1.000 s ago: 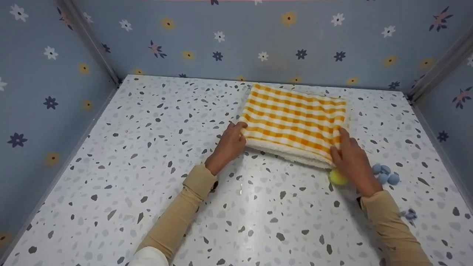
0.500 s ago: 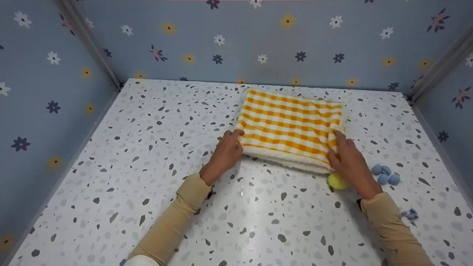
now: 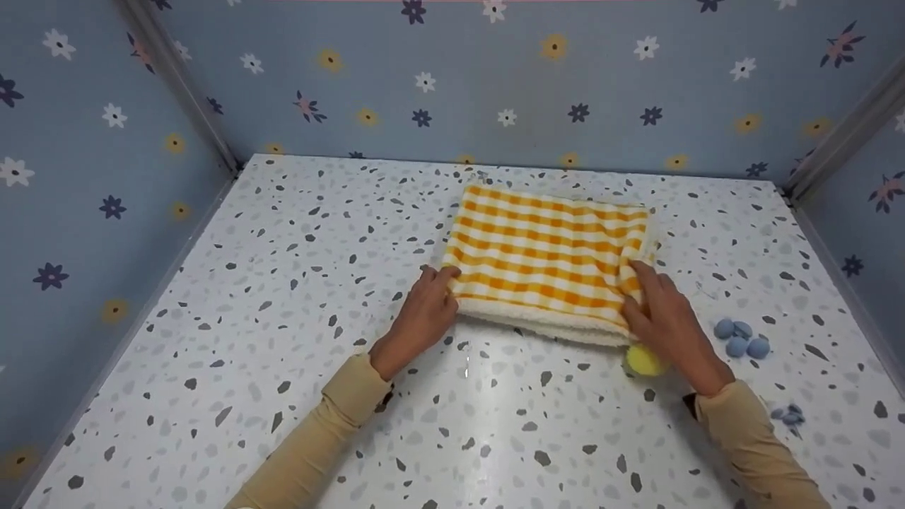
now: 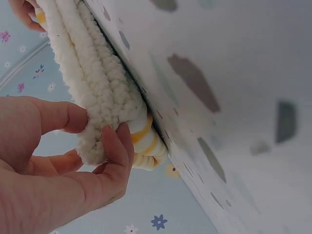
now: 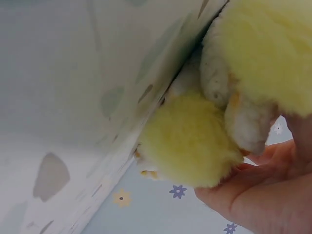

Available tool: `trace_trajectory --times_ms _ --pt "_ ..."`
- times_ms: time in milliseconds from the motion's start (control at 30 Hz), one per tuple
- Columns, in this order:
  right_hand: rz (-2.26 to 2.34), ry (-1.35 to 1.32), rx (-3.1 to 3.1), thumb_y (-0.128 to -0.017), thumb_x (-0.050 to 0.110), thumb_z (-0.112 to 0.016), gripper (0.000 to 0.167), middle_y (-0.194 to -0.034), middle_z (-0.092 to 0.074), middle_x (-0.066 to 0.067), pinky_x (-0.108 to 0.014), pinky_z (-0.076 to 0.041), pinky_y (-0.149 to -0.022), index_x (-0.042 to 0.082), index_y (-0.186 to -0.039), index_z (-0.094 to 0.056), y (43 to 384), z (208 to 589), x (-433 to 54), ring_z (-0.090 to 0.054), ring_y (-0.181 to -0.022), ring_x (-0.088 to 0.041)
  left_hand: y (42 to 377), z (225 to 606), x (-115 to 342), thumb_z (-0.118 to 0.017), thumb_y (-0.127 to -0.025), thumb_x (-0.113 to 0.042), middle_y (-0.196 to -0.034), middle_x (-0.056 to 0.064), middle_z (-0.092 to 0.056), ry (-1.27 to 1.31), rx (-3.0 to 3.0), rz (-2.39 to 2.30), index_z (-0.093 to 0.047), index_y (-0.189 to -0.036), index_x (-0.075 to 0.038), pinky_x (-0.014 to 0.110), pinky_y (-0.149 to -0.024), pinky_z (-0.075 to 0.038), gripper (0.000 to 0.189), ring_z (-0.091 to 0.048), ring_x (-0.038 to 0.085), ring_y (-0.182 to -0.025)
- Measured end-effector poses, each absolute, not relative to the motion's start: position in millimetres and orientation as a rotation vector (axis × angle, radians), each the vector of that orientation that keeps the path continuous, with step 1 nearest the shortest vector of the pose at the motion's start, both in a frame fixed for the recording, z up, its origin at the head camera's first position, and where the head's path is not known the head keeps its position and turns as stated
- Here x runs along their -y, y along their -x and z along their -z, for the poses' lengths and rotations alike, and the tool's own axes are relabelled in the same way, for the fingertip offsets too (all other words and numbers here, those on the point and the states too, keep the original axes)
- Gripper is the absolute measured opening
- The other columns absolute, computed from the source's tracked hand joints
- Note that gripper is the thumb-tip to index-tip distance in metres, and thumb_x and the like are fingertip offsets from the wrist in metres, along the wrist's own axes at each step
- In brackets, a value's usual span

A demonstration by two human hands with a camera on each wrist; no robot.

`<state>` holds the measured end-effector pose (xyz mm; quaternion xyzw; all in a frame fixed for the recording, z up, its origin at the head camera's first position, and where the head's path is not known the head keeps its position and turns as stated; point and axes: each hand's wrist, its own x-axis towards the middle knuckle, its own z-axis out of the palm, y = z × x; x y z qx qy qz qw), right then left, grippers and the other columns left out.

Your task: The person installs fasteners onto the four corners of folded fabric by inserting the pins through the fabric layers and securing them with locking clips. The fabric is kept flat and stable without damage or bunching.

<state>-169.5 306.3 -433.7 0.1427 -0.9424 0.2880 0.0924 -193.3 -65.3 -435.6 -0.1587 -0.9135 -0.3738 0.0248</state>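
A folded cloth (image 3: 544, 254), yellow and white check with a fluffy white fleece lining, lies low over the table. My left hand (image 3: 422, 311) pinches its near left corner; in the left wrist view, the thumb and fingers (image 4: 117, 151) close round the thick fleece layers (image 4: 92, 63). At the near right side, my right hand (image 3: 668, 322) holds the cloth's edge, thumb on top of the check. A yellow pom-pom (image 3: 645, 360) pokes out below that corner. Two fluffy pom-poms show in the right wrist view, the smaller-looking one (image 5: 190, 141) right at the fingers.
Several round blue pieces (image 3: 737, 346) lie right of my right hand. Smaller blue-grey pieces (image 3: 788, 415) sit nearer, beside the right sleeve. Flower-patterned blue walls (image 3: 509, 85) enclose the speckled white table (image 3: 318, 233) at the back and sides.
Both hands have drawn the folded cloth toward me and slightly left, keeping their hold on it. The pom-pom has come along. The blue pieces stay put.
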Motion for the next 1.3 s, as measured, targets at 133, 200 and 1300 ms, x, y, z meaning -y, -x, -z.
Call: trace_trajectory --times_ms 133,200,1300 --pt "-0.850 -0.463 2.771 -0.104 0.013 -0.055 0.056 -0.097 -0.048 -0.013 -0.037 -0.034 -0.063 0.005 -0.157 -0.037 164.6 434.1 -303.9 -0.042 -0.069 -0.021 183.7 435.7 70.3 -0.052 -0.096 0.006 -0.104 0.018 -0.053 0.516 2.820 1.138 -0.057 -0.133 0.001 0.043 -0.081 -0.046 0.038 -0.047 0.026 -0.084" --pt "-0.851 -0.479 2.759 -0.104 0.012 -0.055 0.055 -0.096 -0.048 -0.011 -0.036 -0.034 -0.062 0.005 -0.156 -0.038 162.3 434.7 -303.1 -0.042 -0.069 -0.019 178.3 435.0 72.5 -0.051 -0.097 0.005 -0.102 0.017 -0.051 0.529 2.820 1.128 -0.057 -0.133 0.001 0.039 -0.075 -0.043 0.037 -0.045 0.025 -0.082" --pt "-0.816 -0.623 2.710 -0.099 0.006 -0.063 0.060 -0.114 -0.057 -0.007 -0.029 -0.037 -0.067 0.009 -0.155 -0.042 118.1 438.4 -288.7 -0.041 -0.075 -0.012 102.5 426.0 95.8 -0.056 -0.091 0.010 -0.089 0.011 -0.042 0.579 2.833 0.983 -0.057 -0.121 0.006 0.030 -0.061 -0.038 0.031 -0.036 0.018 -0.069"
